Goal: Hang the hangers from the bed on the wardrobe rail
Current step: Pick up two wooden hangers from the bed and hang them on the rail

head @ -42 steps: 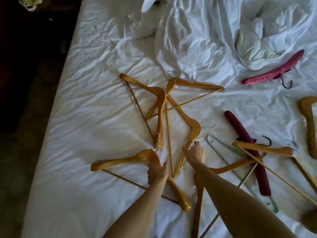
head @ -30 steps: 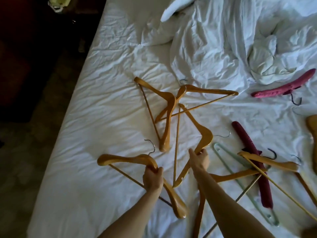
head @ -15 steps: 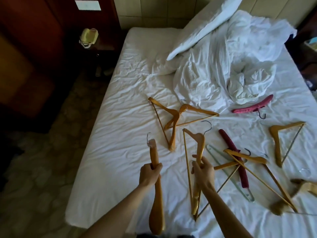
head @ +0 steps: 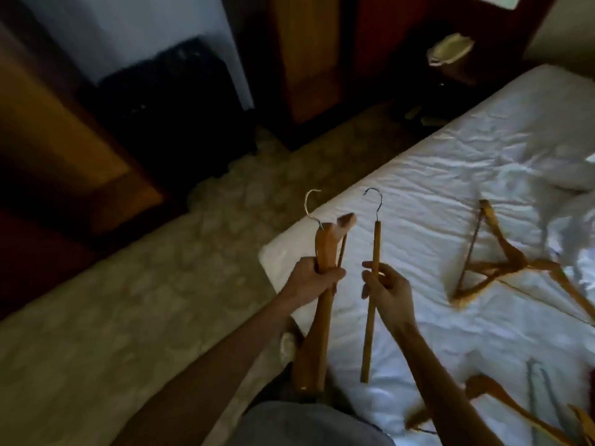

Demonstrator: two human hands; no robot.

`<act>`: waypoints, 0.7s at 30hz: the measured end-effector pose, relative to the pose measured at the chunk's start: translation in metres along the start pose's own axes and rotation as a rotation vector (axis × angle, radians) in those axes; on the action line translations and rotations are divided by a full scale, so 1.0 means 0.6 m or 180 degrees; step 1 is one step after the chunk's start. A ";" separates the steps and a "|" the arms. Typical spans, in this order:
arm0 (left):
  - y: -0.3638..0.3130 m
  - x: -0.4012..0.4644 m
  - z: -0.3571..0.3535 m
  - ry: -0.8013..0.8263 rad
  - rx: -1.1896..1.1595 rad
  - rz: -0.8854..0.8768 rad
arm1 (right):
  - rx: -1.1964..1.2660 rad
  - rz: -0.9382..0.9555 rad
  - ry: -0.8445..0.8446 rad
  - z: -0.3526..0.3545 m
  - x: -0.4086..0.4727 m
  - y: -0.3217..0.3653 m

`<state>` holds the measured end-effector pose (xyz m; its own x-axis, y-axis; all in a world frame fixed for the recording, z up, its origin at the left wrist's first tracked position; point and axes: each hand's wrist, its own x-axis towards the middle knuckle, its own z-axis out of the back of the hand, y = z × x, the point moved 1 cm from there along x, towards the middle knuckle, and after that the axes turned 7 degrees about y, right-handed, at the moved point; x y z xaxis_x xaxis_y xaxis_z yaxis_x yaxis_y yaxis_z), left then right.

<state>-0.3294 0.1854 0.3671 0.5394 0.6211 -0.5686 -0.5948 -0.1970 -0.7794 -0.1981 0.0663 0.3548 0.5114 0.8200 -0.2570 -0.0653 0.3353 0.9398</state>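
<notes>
Over the corner of the bed (head: 450,175), where the crumpled white sheet meets the mottled stone-patterned floor (head: 128,317), we hold two wooden hangers upright. Our left hand (head: 310,280) is clenched round the thick hanger (head: 317,333), a broad, smooth, honey-coloured piece seen almost edge-on, its pale curved metal hook at the top and its rounded shoulder end hanging down past our wrist; a thin round bar runs alongside it inside the same grasp. Our right hand (head: 388,292) pinches the slim hanger (head: 372,284) between thumb and curled fingers, about halfway along; turned edge-on it reads as one narrow straight stick, topped by a dark wire hook. The two hang just beside each other without touching.

Further across the mattress lie the crossed hangers (head: 495,262), two or more triangular wooden frames with thin dowel crossbars, overlapping on the wrinkled cloth and somewhat blurred. Near the lower right edge we see more hangers (head: 502,397), one curved and wooden, with pale slender ones beside it; their shapes are too smeared to say more.

Beyond the bed stand dark wooden furniture panels (head: 306,59), flat and warm brown, and a black soft-looking shape (head: 170,101) against a pale wall
</notes>
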 end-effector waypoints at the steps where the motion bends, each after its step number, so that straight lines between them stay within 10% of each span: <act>1: 0.018 -0.018 0.038 -0.0162 -0.0128 -0.0004 | -0.0074 0.0084 0.0199 -0.039 0.007 0.017; 12: 0.190 -0.179 0.466 -0.1569 -0.0944 -0.0238 | -0.0372 0.0500 0.2043 -0.531 0.090 0.211; 21: 0.256 -0.223 0.861 -0.2081 -0.1155 -0.0254 | -0.0284 0.0739 0.2574 -0.887 0.152 0.398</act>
<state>-0.8011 0.4642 0.4592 0.0413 0.9456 -0.3228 -0.2740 -0.2999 -0.9138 -0.6232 0.4683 0.4359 -0.2917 0.9406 -0.1734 -0.1778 0.1248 0.9761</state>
